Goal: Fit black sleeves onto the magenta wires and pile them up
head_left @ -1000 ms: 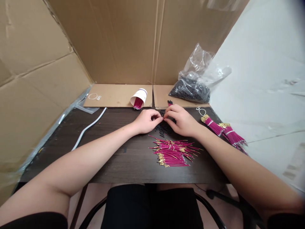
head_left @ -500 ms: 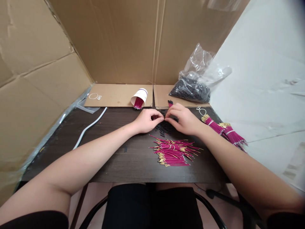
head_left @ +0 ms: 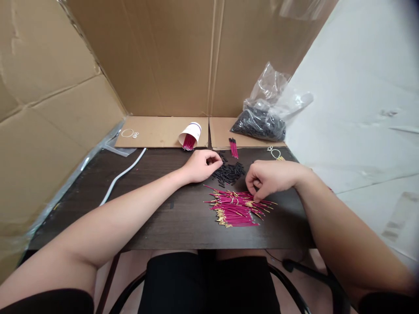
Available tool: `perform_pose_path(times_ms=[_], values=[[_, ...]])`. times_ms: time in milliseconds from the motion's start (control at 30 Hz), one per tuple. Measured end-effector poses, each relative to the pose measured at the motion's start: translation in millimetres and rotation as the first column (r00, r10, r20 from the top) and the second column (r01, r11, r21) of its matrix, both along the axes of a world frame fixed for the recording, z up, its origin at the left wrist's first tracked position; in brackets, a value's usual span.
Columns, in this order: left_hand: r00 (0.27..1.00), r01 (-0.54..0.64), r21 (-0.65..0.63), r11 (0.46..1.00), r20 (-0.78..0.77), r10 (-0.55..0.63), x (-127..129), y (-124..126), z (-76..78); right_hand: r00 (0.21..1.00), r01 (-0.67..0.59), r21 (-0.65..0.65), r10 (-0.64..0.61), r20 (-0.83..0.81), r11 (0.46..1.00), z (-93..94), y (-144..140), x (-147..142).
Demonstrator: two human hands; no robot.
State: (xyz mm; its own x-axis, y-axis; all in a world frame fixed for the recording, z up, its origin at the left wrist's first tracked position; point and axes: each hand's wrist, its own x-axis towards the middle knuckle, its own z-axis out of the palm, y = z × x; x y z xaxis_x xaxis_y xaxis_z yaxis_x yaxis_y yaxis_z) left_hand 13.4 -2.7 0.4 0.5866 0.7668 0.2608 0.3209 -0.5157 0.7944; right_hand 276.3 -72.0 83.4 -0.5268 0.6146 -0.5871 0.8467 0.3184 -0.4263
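My left hand (head_left: pixel 203 166) rests at the left edge of a pile of short black tubes (head_left: pixel 231 173), thumb and index finger pinched together; whatever is between them is too small to make out. My right hand (head_left: pixel 271 178) is curled over the right side of a heap of magenta wires (head_left: pixel 235 213) with gold-coloured ends. Its fingertips touch the wire ends, and I cannot make out what they grip. A band ties part of the heap at its middle. Behind the black pile lies a small row of magenta wires with black ends (head_left: pixel 233 148).
A white paper cup (head_left: pixel 192 131) lies on its side with magenta wires in it, on a cardboard strip (head_left: pixel 153 131). A clear bag of black pieces (head_left: pixel 260 122) stands at the back right. A white cable (head_left: pixel 121 174) runs along the left; cardboard walls enclose the table.
My right hand has left my left hand and moved right and nearer, down to the wire heap. The black pile and the black-ended wires are now uncovered. My left hand has barely moved.
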Motion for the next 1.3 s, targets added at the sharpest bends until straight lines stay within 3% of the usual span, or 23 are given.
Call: perform_pose_path(times_ms=[267,367,433,533,600,700,800,933,1300], values=[[1.000,0.005,-0.026,1.000,0.018,-0.005,-1,0,-0.3,0.994,0.018,-0.078,-0.027,-0.108,0.997,-4.6,5,7],[0.999,-0.002,-0.060,0.998,0.043,0.005,0,0,0.8,0.964,0.024,-0.139,-0.060,-0.261,0.990,-7.1,8,14],[0.998,-0.005,-0.091,0.996,0.064,0.011,0,1,1.3,0.898,0.073,-0.151,-0.130,-0.420,0.986,-11.1,11,13],[0.994,0.000,-0.140,0.990,0.104,0.015,1,3,0.2,0.666,0.302,-0.128,-0.305,-0.681,0.945,-21.4,14,4],[0.988,0.021,-0.185,0.983,0.152,0.007,0,5,-1.6,0.443,0.475,-0.155,-0.388,-0.808,0.866,-30.3,18,-6],[0.970,0.071,-0.286,0.956,0.245,0.001,0,9,-3.9,0.157,0.641,-0.204,-0.386,-0.909,0.740,-43.2,23,-19],[0.950,0.093,-0.342,0.935,0.311,0.020,0,12,-3.9,0.019,0.715,-0.235,-0.353,-0.935,0.658,-51.8,28,-25],[0.942,0.101,-0.356,0.929,0.335,0.026,0,12,-2.4,0.001,0.748,-0.228,-0.345,-0.939,0.623,-55.7,30,-25],[0.945,0.107,-0.356,0.929,0.328,0.017,0,12,-5.1,0.048,0.752,-0.193,-0.345,-0.938,0.630,-52.9,28,-27]])
